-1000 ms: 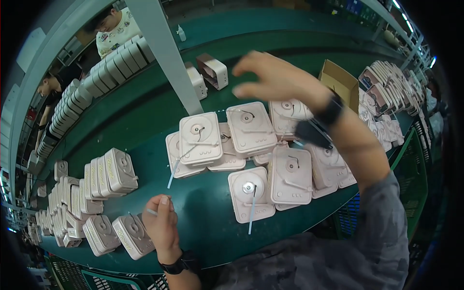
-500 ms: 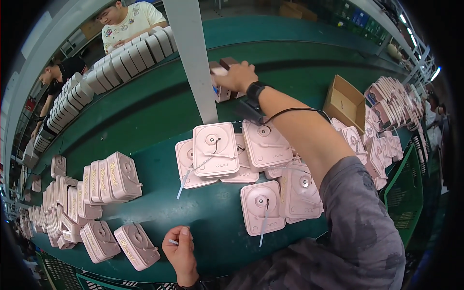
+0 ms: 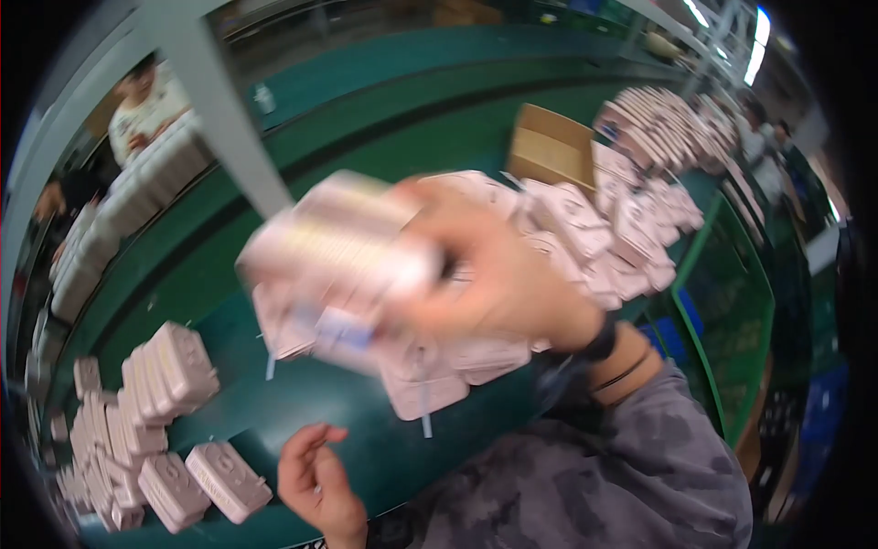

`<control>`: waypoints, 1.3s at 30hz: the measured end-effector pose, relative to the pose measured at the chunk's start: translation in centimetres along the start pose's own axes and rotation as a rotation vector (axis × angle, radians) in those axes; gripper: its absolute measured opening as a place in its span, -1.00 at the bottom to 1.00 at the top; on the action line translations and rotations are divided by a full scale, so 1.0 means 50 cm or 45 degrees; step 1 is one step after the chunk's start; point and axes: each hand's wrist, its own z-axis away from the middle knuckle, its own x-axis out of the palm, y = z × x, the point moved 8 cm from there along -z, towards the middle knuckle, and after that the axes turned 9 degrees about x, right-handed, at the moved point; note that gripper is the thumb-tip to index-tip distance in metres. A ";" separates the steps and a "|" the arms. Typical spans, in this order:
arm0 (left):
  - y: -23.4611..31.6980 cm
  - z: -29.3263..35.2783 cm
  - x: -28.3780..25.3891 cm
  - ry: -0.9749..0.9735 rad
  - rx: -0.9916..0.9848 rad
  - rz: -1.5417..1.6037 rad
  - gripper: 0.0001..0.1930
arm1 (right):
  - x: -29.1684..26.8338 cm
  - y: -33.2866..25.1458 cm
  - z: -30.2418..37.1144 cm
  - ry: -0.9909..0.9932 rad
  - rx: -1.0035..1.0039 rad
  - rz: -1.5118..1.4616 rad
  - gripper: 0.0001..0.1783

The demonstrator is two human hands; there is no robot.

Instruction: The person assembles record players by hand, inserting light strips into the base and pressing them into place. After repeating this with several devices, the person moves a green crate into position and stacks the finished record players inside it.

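Observation:
My right hand (image 3: 494, 265) grips a pink casing (image 3: 338, 224), raised over the bench and smeared by motion. Yellowish marks run along its side, and a white and blue patch shows lower down. My left hand (image 3: 320, 480) hovers at the bench's near edge with curled fingers. A tiny pale bit shows at its palm, too small to name. Under and behind my right hand lie several pink casings shaped like small record players. One of these, a near casing (image 3: 425, 393), has a pale strip hanging from it.
Pink casings (image 3: 169, 375) stand in rows at the left. A cardboard box (image 3: 553, 151) sits far right beside heaped pink casings (image 3: 640, 220). A grey post (image 3: 224, 110) rises at the back left. Beyond it people work by a white row. A green crate (image 3: 722, 302) stands right.
My right hand has come back from beside the post toward me, carrying the pink casing. My left hand's fingers have loosened somewhat. The whole view has swung to the right.

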 end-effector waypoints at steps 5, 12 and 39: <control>-0.002 0.060 -0.058 0.023 -0.138 -0.016 -0.58 | 0.207 -0.033 0.119 -0.089 -0.094 0.091 -0.39; -0.138 0.145 -0.184 0.423 -0.482 -0.035 -0.62 | 0.362 -0.047 0.188 -0.052 -0.325 0.298 -0.49; -0.083 0.086 -0.393 0.519 -0.181 -1.419 -0.68 | 0.457 -0.005 0.276 -0.698 -0.701 0.883 -0.68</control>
